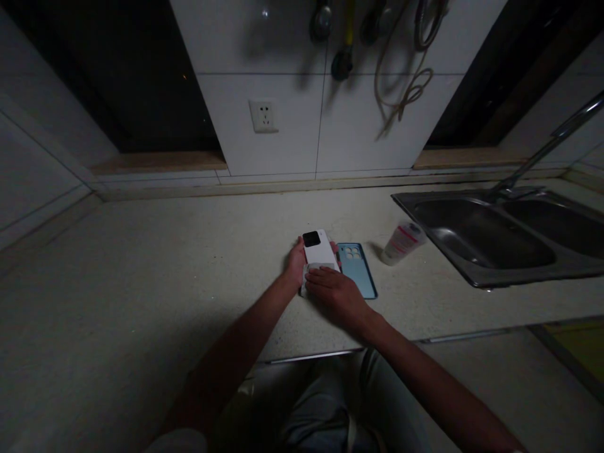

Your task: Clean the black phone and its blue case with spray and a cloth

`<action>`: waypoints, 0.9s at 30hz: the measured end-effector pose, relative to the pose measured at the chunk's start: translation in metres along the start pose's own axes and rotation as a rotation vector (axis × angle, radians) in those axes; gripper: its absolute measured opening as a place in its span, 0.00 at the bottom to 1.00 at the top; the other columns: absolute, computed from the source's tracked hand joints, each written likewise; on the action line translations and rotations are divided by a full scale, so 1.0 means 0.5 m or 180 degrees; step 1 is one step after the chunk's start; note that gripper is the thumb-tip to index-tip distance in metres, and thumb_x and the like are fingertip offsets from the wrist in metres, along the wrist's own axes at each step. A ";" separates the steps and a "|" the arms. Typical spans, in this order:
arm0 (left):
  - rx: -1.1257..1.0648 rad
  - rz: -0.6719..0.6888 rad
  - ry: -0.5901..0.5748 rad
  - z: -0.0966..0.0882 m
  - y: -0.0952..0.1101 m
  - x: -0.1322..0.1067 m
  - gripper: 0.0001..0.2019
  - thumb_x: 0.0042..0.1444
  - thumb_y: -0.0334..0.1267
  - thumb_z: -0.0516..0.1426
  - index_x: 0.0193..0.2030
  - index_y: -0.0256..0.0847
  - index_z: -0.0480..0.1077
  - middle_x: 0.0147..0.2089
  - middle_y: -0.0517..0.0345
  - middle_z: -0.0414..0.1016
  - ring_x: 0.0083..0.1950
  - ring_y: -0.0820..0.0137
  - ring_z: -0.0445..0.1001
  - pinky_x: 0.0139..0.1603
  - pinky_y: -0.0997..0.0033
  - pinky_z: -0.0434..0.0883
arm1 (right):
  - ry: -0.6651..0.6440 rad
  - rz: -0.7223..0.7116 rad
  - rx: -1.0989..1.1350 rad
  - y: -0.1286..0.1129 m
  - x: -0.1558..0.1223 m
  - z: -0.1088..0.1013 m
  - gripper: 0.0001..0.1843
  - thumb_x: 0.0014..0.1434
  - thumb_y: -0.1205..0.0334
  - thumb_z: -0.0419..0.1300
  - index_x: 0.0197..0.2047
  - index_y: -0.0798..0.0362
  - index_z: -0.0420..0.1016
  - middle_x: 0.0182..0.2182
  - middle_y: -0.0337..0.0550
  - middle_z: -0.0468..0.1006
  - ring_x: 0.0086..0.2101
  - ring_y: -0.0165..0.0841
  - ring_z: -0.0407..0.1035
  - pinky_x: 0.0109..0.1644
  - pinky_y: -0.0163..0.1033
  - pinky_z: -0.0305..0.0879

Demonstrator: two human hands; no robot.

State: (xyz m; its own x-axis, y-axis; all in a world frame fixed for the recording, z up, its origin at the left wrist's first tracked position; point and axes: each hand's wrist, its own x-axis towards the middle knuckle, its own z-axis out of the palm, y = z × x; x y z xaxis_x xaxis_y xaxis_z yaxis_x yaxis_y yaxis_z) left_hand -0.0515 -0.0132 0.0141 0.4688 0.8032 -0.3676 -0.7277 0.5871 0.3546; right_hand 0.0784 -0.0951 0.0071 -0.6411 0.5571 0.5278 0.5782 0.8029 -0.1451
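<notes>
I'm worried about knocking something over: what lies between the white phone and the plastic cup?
In the head view: fingertips of the left hand beside the phone, the blue case, then a strip of counter before the cup.

Counter (165,258): 1 case (359,277), 1 cup (400,244).

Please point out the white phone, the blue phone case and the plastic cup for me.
White phone (319,253): head view, on the bare part of its white back.
Blue phone case (358,274): head view, on its flat panel.
Plastic cup (402,243): head view, on its side wall.
</notes>
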 end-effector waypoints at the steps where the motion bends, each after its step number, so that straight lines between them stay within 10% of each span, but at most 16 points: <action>1: -0.0001 0.0001 0.0010 0.000 0.000 0.000 0.33 0.68 0.54 0.39 0.67 0.32 0.63 0.49 0.38 0.81 0.47 0.51 0.81 0.53 0.47 0.72 | -0.0023 0.0046 0.0013 -0.003 0.003 0.002 0.14 0.62 0.73 0.61 0.49 0.53 0.81 0.49 0.51 0.83 0.53 0.40 0.75 0.62 0.49 0.70; 15: -0.0073 -0.0143 -0.0292 -0.003 -0.002 0.004 0.33 0.67 0.55 0.41 0.66 0.33 0.65 0.53 0.36 0.78 0.53 0.48 0.78 0.56 0.45 0.69 | 0.0147 0.0671 0.0187 0.027 -0.057 -0.039 0.19 0.63 0.72 0.56 0.54 0.52 0.78 0.56 0.52 0.78 0.57 0.43 0.72 0.62 0.53 0.70; 27: 0.0143 -0.0163 -0.0158 0.007 -0.003 -0.001 0.27 0.69 0.51 0.43 0.58 0.34 0.72 0.44 0.43 0.82 0.46 0.54 0.80 0.53 0.52 0.72 | 0.0059 0.1103 0.0031 0.126 0.038 -0.006 0.24 0.68 0.63 0.51 0.65 0.59 0.67 0.65 0.60 0.66 0.66 0.47 0.59 0.68 0.59 0.61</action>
State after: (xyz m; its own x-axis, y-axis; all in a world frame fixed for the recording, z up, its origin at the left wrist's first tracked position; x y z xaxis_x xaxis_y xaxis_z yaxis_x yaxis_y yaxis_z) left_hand -0.0487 -0.0143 0.0166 0.5298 0.7754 -0.3436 -0.6795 0.6305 0.3752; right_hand 0.1040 -0.0347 0.0105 -0.3980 0.7932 0.4608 0.7551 0.5686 -0.3265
